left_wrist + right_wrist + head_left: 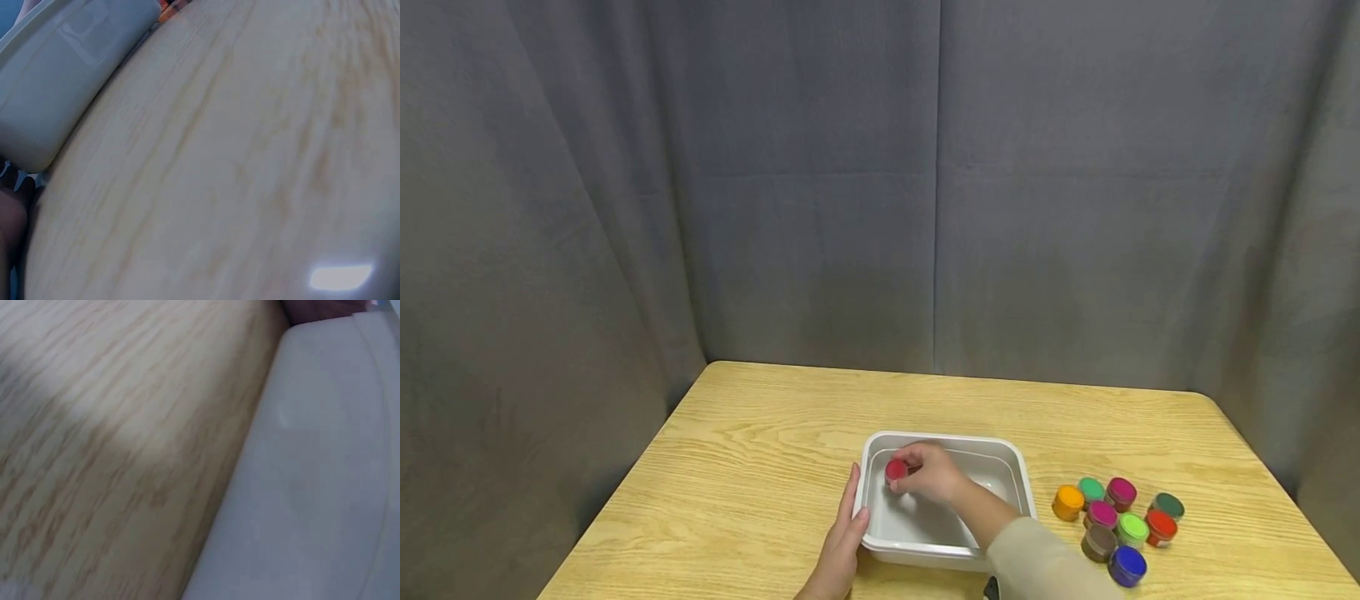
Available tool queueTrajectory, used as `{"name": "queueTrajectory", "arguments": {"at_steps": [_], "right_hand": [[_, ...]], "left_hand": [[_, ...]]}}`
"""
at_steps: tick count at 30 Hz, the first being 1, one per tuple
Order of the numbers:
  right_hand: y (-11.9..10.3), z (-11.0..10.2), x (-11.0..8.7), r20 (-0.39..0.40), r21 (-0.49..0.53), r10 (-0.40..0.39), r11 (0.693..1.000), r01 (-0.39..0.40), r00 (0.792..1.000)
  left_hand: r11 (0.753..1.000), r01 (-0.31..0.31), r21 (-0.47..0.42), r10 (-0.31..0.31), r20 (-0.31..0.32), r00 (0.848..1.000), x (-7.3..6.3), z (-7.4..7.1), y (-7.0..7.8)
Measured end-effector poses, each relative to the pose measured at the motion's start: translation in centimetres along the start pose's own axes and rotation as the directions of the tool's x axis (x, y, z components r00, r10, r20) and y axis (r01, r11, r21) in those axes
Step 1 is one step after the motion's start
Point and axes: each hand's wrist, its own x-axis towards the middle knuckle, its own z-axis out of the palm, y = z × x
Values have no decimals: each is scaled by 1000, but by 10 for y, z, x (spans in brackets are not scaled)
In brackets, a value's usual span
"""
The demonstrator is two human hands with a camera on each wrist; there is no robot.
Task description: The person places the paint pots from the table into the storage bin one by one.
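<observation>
A white rectangular tray [940,550] sits on the wooden table. Inside its far left part, my right hand [931,473] pinches a small jar with a red top [897,471] between thumb and fingers. My left hand [841,537] rests against the tray's left side, its fingers straight along the outer wall and the thumb at the rim. The left wrist view has the tray's outer wall [69,75], with part of the left hand [11,219] dark at its corner. In the right wrist view the tray wall [300,456] fills the right side; the jar is out of that view.
To the right of the tray stands a loose group of several small jars, among them an orange jar [1067,502], a brown jar [1100,542], a blue jar [1127,567] and a red-orange jar [1161,527]. Grey curtains [820,208] hang behind the table [760,450] and at both sides.
</observation>
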Motion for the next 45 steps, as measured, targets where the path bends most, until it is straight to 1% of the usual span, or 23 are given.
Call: {"name": "queueTrajectory", "arguments": {"at_steps": [4,8,12,16,22,31,34,38,42,45], "right_hand": [[0,4,0,4,-79,22,997,-22,1000],[2,6,0,4,-111,23,994,-22,1000],[5,7,2,10,-120,17,993,-16,1000],[6,6,2,11,-127,21,992,-19,1000],[4,3,0,0,-94,41,995,-41,999],[-7,-16,-12,-30,-32,22,999,-23,999],[-9,-24,-17,-35,-11,10,1000,-10,999],[-10,-35,-23,-41,13,11,1000,-10,999],[-13,-46,-31,-54,2,28,1000,-28,998],[-15,-55,-37,-86,-17,48,999,-50,995]], "left_hand": [[1000,-9,-10,9,18,1000,1,-1,1],[1000,8,-30,-7,32,999,1,-1,0],[999,18,-44,-16,40,999,2,0,-1],[999,9,-47,-7,45,999,2,1,1],[999,8,-36,-7,41,999,3,1,2],[999,-29,-28,29,13,999,4,1,1],[999,-27,-26,27,1,1000,4,1,2],[999,-4,-39,4,-2,1000,3,0,2],[999,8,-50,-8,1,1000,2,0,1],[999,2,-45,-3,-8,1000,1,1,0]]}}
